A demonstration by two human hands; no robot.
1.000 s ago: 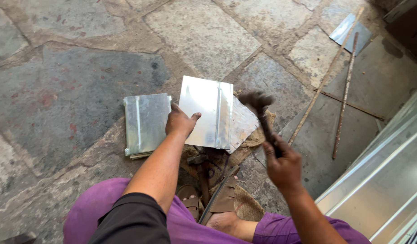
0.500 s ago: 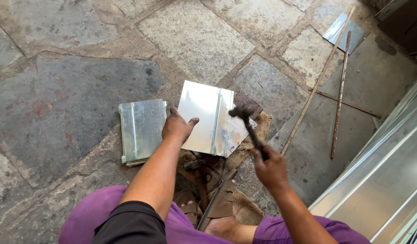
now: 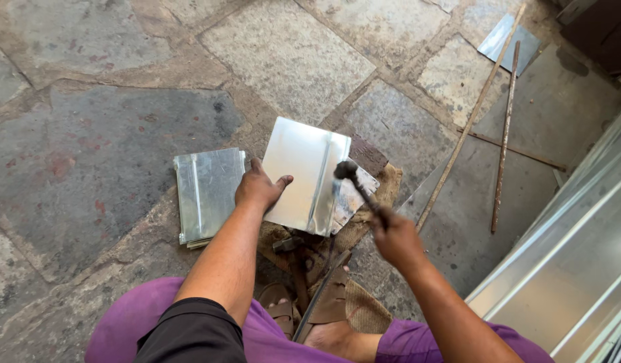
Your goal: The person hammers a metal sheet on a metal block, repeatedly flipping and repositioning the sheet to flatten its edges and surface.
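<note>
My left hand (image 3: 258, 187) presses flat on the near left edge of a shiny metal sheet (image 3: 303, 168) that has a raised seam running along it. My right hand (image 3: 396, 238) grips the handle of a dark hammer (image 3: 354, 181), whose head sits on or just above the seam. The sheet rests on a piece of burlap (image 3: 384, 195) over a dark block. A stack of similar folded sheets (image 3: 206, 193) lies just left of my left hand on the stone floor.
Two long thin rods (image 3: 504, 134) lie on the floor at the right, with a small metal offcut (image 3: 509, 42) at the top right. Long metal panels (image 3: 572, 262) lean along the right edge. My sandalled foot (image 3: 327, 309) and purple-clad legs are below the sheet.
The hammer has swung down from a raised position onto the sheet's seam. My left hand has stayed on the sheet.
</note>
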